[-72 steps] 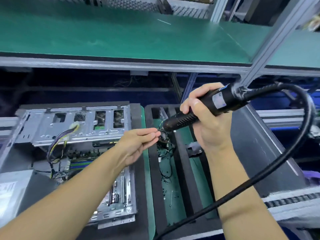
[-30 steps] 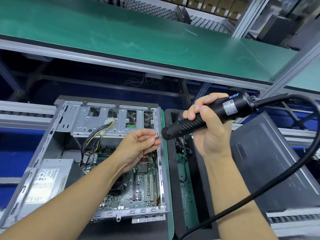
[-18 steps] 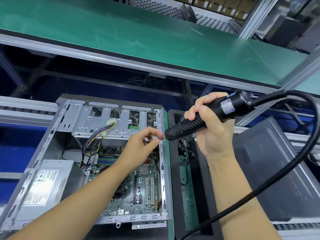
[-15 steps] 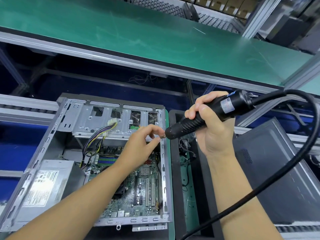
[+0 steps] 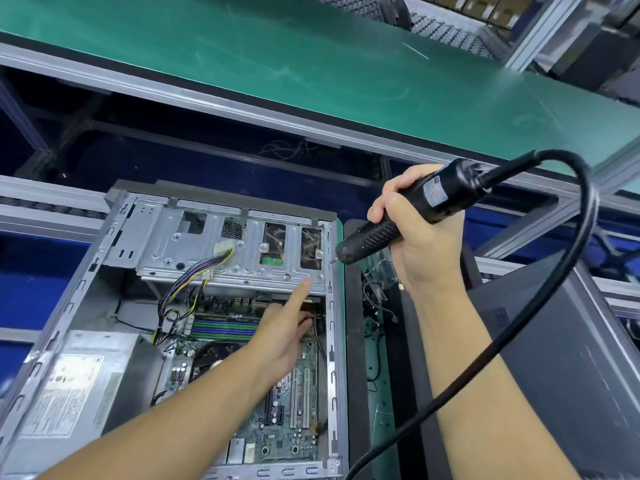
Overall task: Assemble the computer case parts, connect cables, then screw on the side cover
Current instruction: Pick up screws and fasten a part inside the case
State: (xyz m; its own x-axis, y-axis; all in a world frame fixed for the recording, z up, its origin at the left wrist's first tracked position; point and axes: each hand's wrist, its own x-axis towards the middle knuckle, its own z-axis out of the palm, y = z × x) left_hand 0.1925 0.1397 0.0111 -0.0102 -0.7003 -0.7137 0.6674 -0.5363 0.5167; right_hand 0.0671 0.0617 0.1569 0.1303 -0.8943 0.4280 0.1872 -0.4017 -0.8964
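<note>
An open computer case (image 5: 332, 341) lies on its side with the motherboard (image 5: 294, 410), the power supply (image 5: 69, 386) and a silver drive cage (image 5: 221, 244) showing. My right hand (image 5: 426, 251) grips a black electric screwdriver (image 5: 415, 209), whose bit tip sits at the cage's right end, by the case's right rail. My left hand (image 5: 284, 327) reaches into the case. Its straight index finger touches the cage's lower edge and its other fingers are curled. The dark grey side cover (image 5: 554, 341) lies at the right.
A multicoloured cable bundle (image 5: 194, 275) runs from the cage down to the motherboard. Between case and cover, a black tray (image 5: 356, 341) holds loose wires. The screwdriver's thick black cord (image 5: 585, 237) loops over my right forearm. A green-topped shelf (image 5: 311, 64) overhangs the back.
My left hand left the screwdriver tip and dropped to the drive cage edge with its index finger out. The screwdriver bit moved down-left to the cage's right end.
</note>
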